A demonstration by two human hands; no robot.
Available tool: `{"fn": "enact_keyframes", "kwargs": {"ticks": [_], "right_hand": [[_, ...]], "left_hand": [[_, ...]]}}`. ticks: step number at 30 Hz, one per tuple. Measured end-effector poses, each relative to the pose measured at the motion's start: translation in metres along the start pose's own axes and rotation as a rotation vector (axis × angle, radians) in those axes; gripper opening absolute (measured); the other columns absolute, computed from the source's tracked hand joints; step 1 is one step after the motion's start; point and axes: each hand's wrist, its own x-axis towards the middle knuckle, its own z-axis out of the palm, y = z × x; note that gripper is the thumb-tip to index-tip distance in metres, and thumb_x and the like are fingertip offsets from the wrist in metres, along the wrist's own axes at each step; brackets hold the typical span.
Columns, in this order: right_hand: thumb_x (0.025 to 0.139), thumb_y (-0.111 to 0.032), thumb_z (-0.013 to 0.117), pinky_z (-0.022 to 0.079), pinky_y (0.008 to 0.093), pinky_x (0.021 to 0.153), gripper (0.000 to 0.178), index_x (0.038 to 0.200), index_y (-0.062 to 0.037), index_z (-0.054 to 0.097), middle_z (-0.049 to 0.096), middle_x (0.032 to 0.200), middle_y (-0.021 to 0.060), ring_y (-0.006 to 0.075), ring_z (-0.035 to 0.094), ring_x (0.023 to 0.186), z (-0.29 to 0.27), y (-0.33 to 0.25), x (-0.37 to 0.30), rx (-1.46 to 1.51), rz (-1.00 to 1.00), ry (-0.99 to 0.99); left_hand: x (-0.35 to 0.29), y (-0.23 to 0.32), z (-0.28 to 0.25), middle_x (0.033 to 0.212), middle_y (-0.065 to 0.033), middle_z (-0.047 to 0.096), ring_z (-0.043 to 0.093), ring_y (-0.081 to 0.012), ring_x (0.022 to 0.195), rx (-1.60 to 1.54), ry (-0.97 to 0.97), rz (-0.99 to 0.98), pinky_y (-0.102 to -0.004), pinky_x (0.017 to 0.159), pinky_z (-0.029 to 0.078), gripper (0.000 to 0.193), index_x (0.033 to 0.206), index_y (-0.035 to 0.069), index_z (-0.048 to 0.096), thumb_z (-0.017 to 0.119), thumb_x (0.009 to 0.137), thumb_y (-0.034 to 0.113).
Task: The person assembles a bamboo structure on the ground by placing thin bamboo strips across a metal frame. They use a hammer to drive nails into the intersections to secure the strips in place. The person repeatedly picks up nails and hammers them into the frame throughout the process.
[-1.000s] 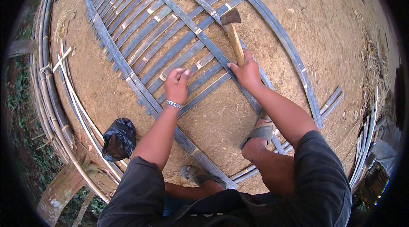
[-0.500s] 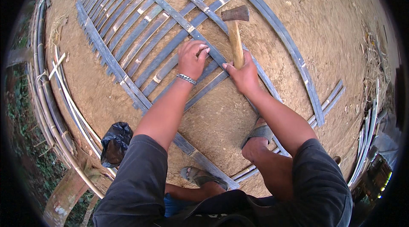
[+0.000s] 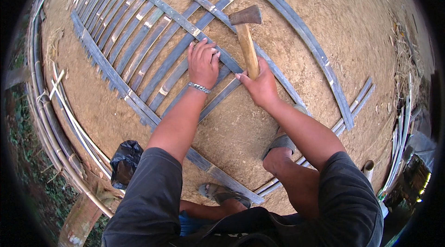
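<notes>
My right hand point(image 3: 260, 85) is closed around the lower end of a hatchet's wooden handle, its thumb beside a long dark bamboo strip. The hatchet point(image 3: 248, 50) stands with its rusty metal head up. My left hand point(image 3: 203, 65), with a chain bracelet at the wrist, rests its outstretched fingers on the same long strip point(image 3: 178, 19); nothing shows in it. Under that strip run several crosswise bamboo slats point(image 3: 150, 54), forming a lattice on the ground. A second long strip point(image 3: 99, 57) borders the slats on the left.
A black plastic bag point(image 3: 126, 163) lies left of my knee. Bamboo poles point(image 3: 55, 145) run along the left edge. A curved pair of bamboo strips point(image 3: 306, 38) lies to the right on the dirt ground. Thin pale strips point(image 3: 401, 131) are piled at the far right.
My left hand's fingers have straightened out from a curled pose onto the strip. The hatchet, still in my right hand, appears slightly further left, and the whole view has shifted a little.
</notes>
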Motion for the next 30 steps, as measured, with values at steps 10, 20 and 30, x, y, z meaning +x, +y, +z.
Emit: {"fn": "enact_keyframes", "kwargs": {"ticks": [10, 20, 30], "right_hand": [[0.087, -0.018, 0.084, 0.056, 0.0399, 0.082, 0.058, 0.134, -0.0049, 0.053, 0.071, 0.093, 0.0101, 0.0244, 0.071, 0.088, 0.000, 0.003, -0.004, -0.067, 0.005, 0.007], [0.091, -0.021, 0.080, 0.056, 0.0435, 0.082, 0.050, 0.131, -0.0055, 0.054, 0.073, 0.095, 0.0157, 0.0354, 0.073, 0.091, 0.006, 0.007, -0.005, -0.159, -0.065, 0.009], [0.092, -0.020, 0.078, 0.056, 0.0405, 0.080, 0.053, 0.135, -0.0047, 0.052, 0.074, 0.094, 0.0120, 0.0261, 0.073, 0.087, 0.032, -0.026, 0.011, 0.030, -0.006, 0.108]], "left_hand": [[0.000, 0.001, 0.002, 0.121, -0.0083, 0.069, 0.057, -0.0322, 0.132, 0.035, -0.016, 0.014, -0.0574, 0.118, 0.034, 0.016, 0.103, 0.007, 0.064, 0.070, 0.088, 0.005], [0.002, 0.002, 0.001, 0.120, -0.0079, 0.068, 0.057, -0.0324, 0.131, 0.015, 0.001, 0.001, -0.0576, 0.118, 0.035, 0.018, 0.105, 0.008, 0.063, 0.070, 0.089, 0.006], [-0.006, -0.008, 0.006, 0.105, -0.0123, 0.072, 0.067, -0.0354, 0.105, -0.157, 0.216, -0.058, -0.0544, 0.108, 0.046, 0.010, 0.100, 0.006, 0.063, 0.069, 0.092, 0.005]]}}
